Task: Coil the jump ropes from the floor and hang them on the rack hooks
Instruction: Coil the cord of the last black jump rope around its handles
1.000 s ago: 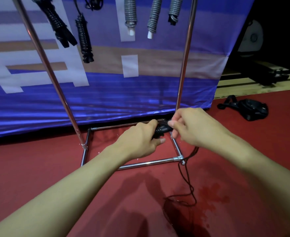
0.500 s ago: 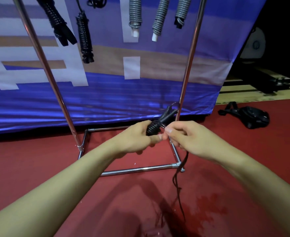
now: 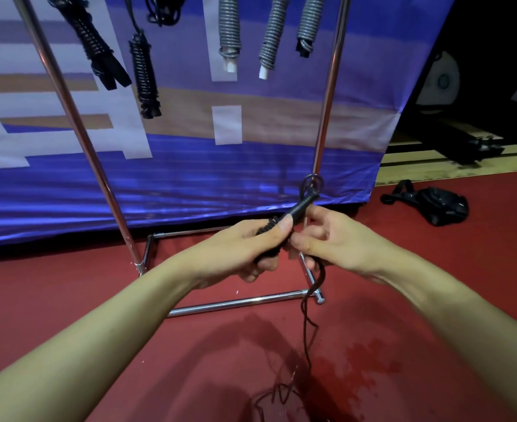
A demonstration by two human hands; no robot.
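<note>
Head view showed a black jump rope (image 3: 299,207) at the centre of the frame, its handles pointing up and to the right. The left hand (image 3: 248,248) had its grip clenched around the handles, with a few turns of cord wound around them just beneath the thumb. The right hand (image 3: 330,239), just beside and touching the left, pinched the loose cord (image 3: 307,324) below the handles; that cord trailed down to the red floor (image 3: 68,300) and ended in a loose tangle at the lower centre of the frame.

Behind the hands stood the chrome rack (image 3: 235,303), its base bars lying on the floor and its two uprights rising toward the top of the frame. From the top edge hung ropes already coiled: two black coils (image 3: 144,74) at the upper left and three grey coils (image 3: 269,38) at the upper centre; what they hung from lay out of frame. A blue banner (image 3: 190,178) with white and tan blocks filled the background behind the rack. At the right, well apart from the hands, a black bag (image 3: 440,205) lay on the floor.
</note>
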